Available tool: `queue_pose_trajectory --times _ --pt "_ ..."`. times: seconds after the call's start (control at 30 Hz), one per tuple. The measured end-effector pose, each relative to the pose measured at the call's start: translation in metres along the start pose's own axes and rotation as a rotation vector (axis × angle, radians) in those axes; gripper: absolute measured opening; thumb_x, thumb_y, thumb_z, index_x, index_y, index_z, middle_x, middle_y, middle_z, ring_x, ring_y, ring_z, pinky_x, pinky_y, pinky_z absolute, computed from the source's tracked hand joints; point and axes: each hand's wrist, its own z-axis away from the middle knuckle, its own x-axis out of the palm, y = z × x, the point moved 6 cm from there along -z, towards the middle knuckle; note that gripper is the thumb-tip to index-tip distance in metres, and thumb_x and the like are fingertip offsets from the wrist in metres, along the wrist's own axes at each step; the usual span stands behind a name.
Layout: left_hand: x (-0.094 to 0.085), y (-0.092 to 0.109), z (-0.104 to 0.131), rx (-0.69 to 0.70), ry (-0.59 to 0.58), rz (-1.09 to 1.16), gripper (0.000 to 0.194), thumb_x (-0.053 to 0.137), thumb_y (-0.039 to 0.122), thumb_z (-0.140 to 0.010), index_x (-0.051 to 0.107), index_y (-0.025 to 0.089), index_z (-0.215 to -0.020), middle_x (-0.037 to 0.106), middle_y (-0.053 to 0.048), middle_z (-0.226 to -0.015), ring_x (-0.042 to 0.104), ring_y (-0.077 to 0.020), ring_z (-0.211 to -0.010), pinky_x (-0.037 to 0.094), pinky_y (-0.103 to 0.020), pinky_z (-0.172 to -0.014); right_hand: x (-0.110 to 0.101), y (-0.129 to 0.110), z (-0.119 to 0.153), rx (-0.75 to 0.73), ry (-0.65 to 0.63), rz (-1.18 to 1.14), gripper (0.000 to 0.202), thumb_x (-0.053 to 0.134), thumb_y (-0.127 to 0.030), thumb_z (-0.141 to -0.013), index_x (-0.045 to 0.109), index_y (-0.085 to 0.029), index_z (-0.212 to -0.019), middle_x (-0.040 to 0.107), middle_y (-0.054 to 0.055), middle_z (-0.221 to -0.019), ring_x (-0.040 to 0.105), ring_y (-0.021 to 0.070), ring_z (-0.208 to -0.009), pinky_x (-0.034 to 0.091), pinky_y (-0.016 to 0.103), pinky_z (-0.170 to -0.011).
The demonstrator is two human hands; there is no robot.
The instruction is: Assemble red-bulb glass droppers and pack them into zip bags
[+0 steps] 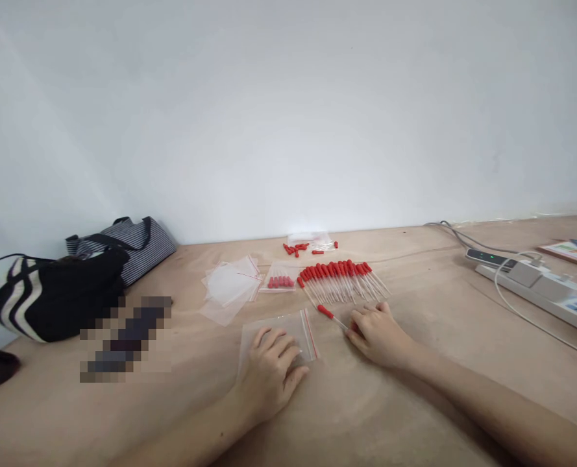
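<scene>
My left hand (272, 376) lies with its fingers spread on a clear zip bag (302, 324) with a red seal line. To its right, my right hand (376, 334) pinches the thin clear tube of a dropper with a red rubber bulb (325, 312); the bulb points away to the left. Just beyond it, many such droppers (337, 274) lie side by side in a row, bulbs toward the wall. At the row's left end, another zip bag (282, 272) contains several red-bulbed droppers. A loose pile of flat zip bags (227, 285) is left of that.
Near the wall are loose red bulbs (298, 248) and thin clear tubes (323, 246). A striped bag (147, 250) and a black bag (69, 298) stand at the left, behind a blurred-out dark object (135, 337). A power strip (541, 288) with cables is at the right.
</scene>
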Motion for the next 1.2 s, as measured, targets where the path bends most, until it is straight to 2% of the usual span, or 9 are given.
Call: queue_pose_trajectory --times 0.1,0.2,0.3,0.5,0.67,0.8,0.9,1.03,1.2 --pt "0.005 -0.009 -0.008 -0.053 -0.148 0.044 0.041 0.058 0.046 -0.068 0.06 0.017 -0.098 0.056 -0.011 -0.115 0.046 -0.031 -0.109 0.032 -0.049 -0.093 0.001 0.006 -0.013 0.102 -0.043 -0.151 0.021 0.049 -0.038 -0.076 0.051 -0.018 -0.068 0.061 0.002 -0.07 0.053 0.017 -0.069 0.024 0.03 -0.067" --pt "0.018 -0.023 -0.015 -0.138 -0.288 0.108 0.078 0.055 0.058 -0.066 0.037 0.012 -0.126 0.038 -0.016 -0.132 0.03 -0.033 -0.123 0.025 -0.05 -0.1 0.004 0.009 -0.03 0.222 -0.002 -0.289 0.02 0.053 -0.037 -0.074 0.049 -0.018 -0.075 0.061 0.003 -0.074 0.054 0.0169 -0.07 0.027 0.028 -0.067" --pt "0.032 -0.031 -0.016 -0.199 -0.383 0.183 0.092 0.051 0.063 -0.066 0.019 0.011 -0.135 0.028 -0.016 -0.138 0.023 -0.0314 -0.127 0.022 -0.049 -0.103 0.014 0.007 -0.043 0.295 0.002 -0.346 0.018 0.055 -0.03 -0.073 0.046 -0.016 -0.081 0.061 0.004 -0.073 0.054 0.0172 -0.071 0.028 0.027 -0.066" --pt "0.039 -0.029 -0.013 -0.212 -0.385 0.24 0.089 0.048 0.065 -0.068 0.019 0.013 -0.135 0.029 -0.014 -0.138 0.024 -0.0284 -0.127 0.018 -0.047 -0.105 0.02 0.007 -0.04 0.266 0.026 -0.427 0.018 0.047 -0.014 -0.075 0.045 -0.014 -0.093 0.06 0.008 -0.077 0.054 0.0183 -0.074 0.031 0.028 -0.067" --pt "0.036 -0.028 -0.015 -0.231 -0.402 0.261 0.09 0.05 0.065 -0.067 0.024 0.01 -0.133 0.032 -0.016 -0.136 0.026 -0.0288 -0.126 0.019 -0.047 -0.105 0.006 0.014 -0.024 0.171 0.259 -0.878 0.026 0.04 -0.029 -0.081 0.042 -0.018 -0.105 0.054 0.005 -0.081 0.052 0.0155 -0.073 0.037 0.027 -0.065" --pt "0.033 -0.026 -0.016 -0.228 -0.372 0.268 0.081 0.05 0.062 -0.07 0.029 0.011 -0.13 0.038 -0.015 -0.133 0.031 -0.029 -0.124 0.024 -0.047 -0.103 0.021 0.025 -0.016 0.375 0.354 -1.3 0.032 0.047 -0.046 -0.074 0.041 -0.02 -0.092 0.046 -0.003 -0.065 0.046 0.0112 -0.054 0.037 0.026 -0.054" --pt "0.032 -0.025 -0.016 -0.213 -0.36 0.267 0.077 0.049 0.059 -0.072 0.03 0.013 -0.13 0.039 -0.013 -0.132 0.032 -0.0283 -0.123 0.024 -0.047 -0.103 0.033 0.026 -0.015 0.503 0.417 -1.505 0.039 0.055 -0.05 -0.066 0.039 -0.021 -0.087 0.045 -0.006 -0.061 0.047 0.0102 -0.052 0.038 0.025 -0.053" --pt "0.034 -0.026 -0.015 -0.203 -0.358 0.262 0.076 0.05 0.058 -0.072 0.03 0.014 -0.13 0.04 -0.012 -0.132 0.032 -0.0275 -0.123 0.023 -0.047 -0.104 0.037 0.021 -0.018 0.504 0.456 -1.593 0.041 0.059 -0.05 -0.064 0.038 -0.022 -0.087 0.047 -0.006 -0.064 0.05 0.01 -0.055 0.04 0.026 -0.057" --pt "0.036 -0.027 -0.015 -0.208 -0.361 0.257 0.075 0.052 0.057 -0.072 0.03 0.015 -0.13 0.04 -0.011 -0.132 0.033 -0.0271 -0.123 0.024 -0.046 -0.103 0.033 0.019 -0.017 0.479 0.476 -1.513 0.039 0.057 -0.05 -0.067 0.039 -0.022 -0.089 0.047 -0.006 -0.065 0.051 0.0103 -0.057 0.041 0.027 -0.06"
